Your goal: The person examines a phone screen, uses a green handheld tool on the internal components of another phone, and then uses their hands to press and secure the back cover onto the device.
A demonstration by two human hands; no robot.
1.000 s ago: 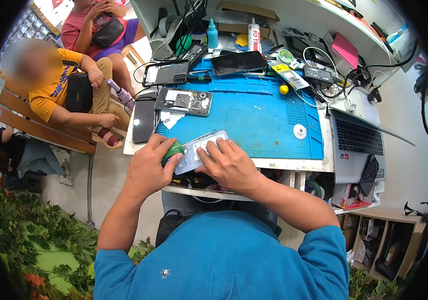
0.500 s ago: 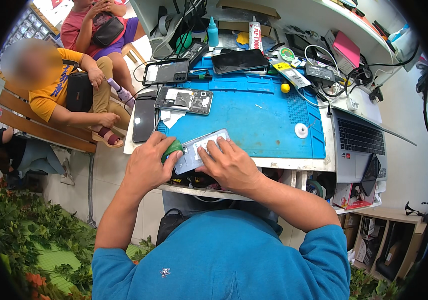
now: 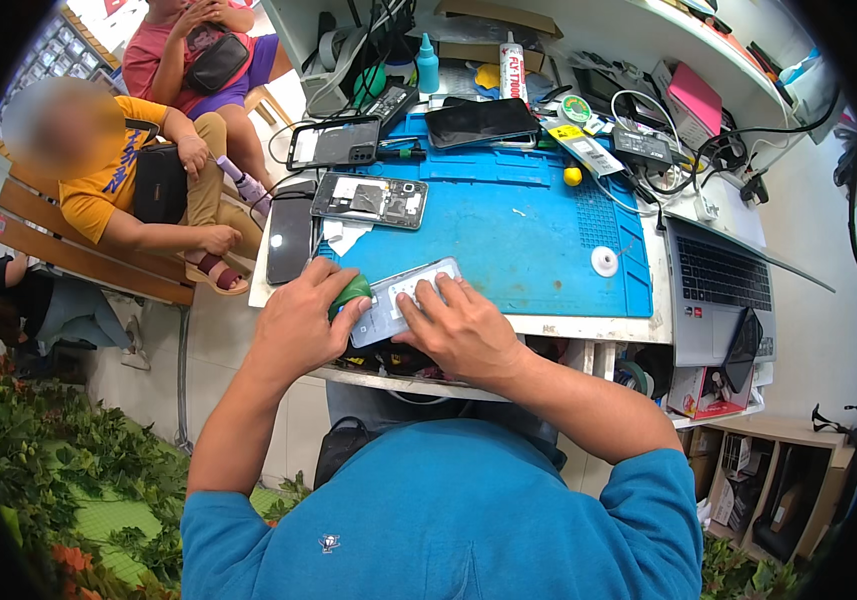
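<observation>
At the front edge of the blue mat (image 3: 518, 250), my left hand (image 3: 303, 325) is closed on a green object (image 3: 349, 293), held against the upper left end of a pale silver-blue phone panel (image 3: 380, 318). My right hand (image 3: 458, 335) grips that panel, fingers bent over its white-marked inner face. Beyond them lie an opened phone (image 3: 368, 202) with inner parts showing, white paper scraps (image 3: 346, 235) and a dark phone (image 3: 288, 230). A white round object (image 3: 603, 262) rests on the mat's right side.
Phones (image 3: 478, 123), cables, a blue bottle (image 3: 427, 70) and a tube (image 3: 511, 75) crowd the back. An open laptop (image 3: 718, 270) stands right, shelving (image 3: 768, 480) below. Two people (image 3: 133, 200) (image 3: 173, 60) sit at the left, another (image 3: 48, 320) behind them; leafy greenery (image 3: 68, 480) lines the lower left.
My hands and the held panel stay almost in place. My left hand has shifted very slightly, with the green object still in it.
</observation>
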